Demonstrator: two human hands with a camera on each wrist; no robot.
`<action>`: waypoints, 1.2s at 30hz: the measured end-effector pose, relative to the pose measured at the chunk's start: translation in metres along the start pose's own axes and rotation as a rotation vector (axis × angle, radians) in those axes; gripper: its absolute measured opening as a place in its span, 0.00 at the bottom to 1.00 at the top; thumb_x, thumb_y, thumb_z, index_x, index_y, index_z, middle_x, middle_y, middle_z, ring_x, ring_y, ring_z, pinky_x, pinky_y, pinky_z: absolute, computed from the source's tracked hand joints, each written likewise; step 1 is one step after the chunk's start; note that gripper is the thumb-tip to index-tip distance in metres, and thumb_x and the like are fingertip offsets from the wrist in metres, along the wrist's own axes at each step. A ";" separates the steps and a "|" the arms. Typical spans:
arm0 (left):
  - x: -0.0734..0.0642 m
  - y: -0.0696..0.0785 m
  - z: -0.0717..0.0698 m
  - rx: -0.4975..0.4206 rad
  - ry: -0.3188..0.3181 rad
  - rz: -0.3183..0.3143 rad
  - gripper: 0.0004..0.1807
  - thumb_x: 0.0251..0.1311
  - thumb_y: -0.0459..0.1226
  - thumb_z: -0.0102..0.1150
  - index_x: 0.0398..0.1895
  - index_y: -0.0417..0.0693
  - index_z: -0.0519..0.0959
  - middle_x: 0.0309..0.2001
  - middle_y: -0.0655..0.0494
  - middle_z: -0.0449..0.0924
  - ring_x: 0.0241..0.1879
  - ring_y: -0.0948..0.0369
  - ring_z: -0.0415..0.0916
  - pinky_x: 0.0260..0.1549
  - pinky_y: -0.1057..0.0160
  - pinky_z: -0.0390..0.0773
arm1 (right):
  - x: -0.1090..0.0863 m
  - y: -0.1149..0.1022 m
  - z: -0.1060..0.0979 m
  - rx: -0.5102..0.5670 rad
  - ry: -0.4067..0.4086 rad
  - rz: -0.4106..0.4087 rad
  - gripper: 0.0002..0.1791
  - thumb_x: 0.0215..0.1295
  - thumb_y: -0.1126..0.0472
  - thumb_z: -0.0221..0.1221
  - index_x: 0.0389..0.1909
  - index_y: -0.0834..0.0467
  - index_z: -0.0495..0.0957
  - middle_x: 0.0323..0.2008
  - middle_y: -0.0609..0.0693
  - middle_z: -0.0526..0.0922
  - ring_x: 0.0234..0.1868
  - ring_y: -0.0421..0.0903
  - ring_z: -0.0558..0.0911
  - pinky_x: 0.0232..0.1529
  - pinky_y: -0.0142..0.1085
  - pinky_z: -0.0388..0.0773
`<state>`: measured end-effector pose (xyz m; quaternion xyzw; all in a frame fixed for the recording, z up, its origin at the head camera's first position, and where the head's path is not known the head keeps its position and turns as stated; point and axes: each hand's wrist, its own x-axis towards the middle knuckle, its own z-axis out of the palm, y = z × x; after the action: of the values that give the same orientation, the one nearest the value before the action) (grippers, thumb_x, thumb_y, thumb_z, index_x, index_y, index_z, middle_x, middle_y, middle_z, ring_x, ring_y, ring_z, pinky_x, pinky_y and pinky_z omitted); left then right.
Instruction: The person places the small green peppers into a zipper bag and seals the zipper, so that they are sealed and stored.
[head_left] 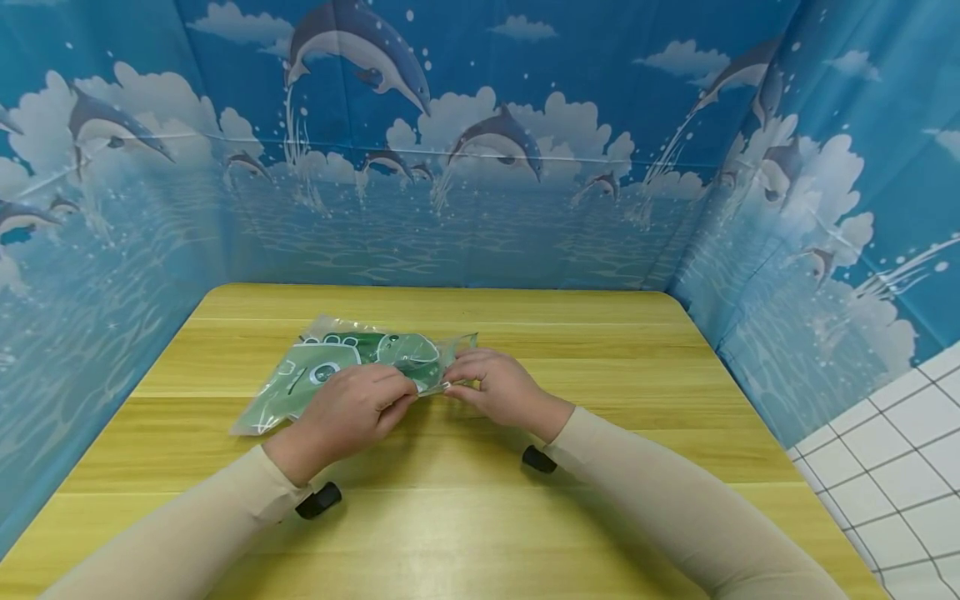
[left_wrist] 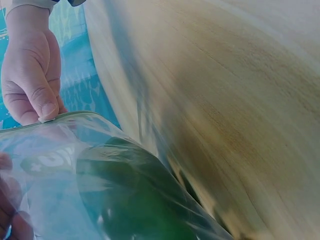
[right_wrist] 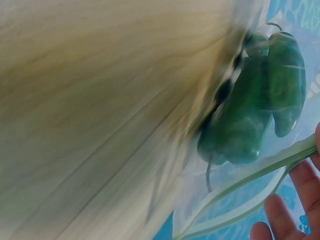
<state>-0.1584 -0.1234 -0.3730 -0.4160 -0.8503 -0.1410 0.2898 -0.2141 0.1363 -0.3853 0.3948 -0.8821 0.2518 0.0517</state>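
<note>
A clear zip bag [head_left: 258, 412] with a green cartoon print lies on the table, its open end toward the right. My left hand [head_left: 351, 415] pinches the bag's near edge beside the opening. At the right end, my right hand [head_left: 501, 389] pinches a small white slider [left_wrist: 46, 119] on the zip strip. Dark green glossy things [right_wrist: 247, 110] show through the plastic; their kind is unclear. In the right wrist view the green zip strips [right_wrist: 235, 175] stand apart, with right-hand fingers [right_wrist: 282, 216] by them.
The wood-grain table [head_left: 600, 517] extends around the bag and both forearms. A blue dolphin-print curtain [head_left: 480, 233] hangs along its back and sides. White tiles [head_left: 892, 458] show at the lower right. Black wrist straps [head_left: 318, 501] sit under both wrists.
</note>
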 end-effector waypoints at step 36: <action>0.000 -0.003 0.000 -0.014 0.033 0.009 0.04 0.63 0.33 0.72 0.36 0.51 0.84 0.31 0.62 0.83 0.29 0.66 0.79 0.31 0.62 0.83 | 0.001 0.007 0.003 0.017 0.026 0.048 0.10 0.70 0.55 0.69 0.50 0.50 0.90 0.50 0.45 0.91 0.54 0.46 0.86 0.58 0.43 0.84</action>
<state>-0.1605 -0.1252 -0.3733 -0.4194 -0.8425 -0.1526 0.3016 -0.2194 0.1380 -0.3900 0.3704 -0.8884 0.2657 0.0536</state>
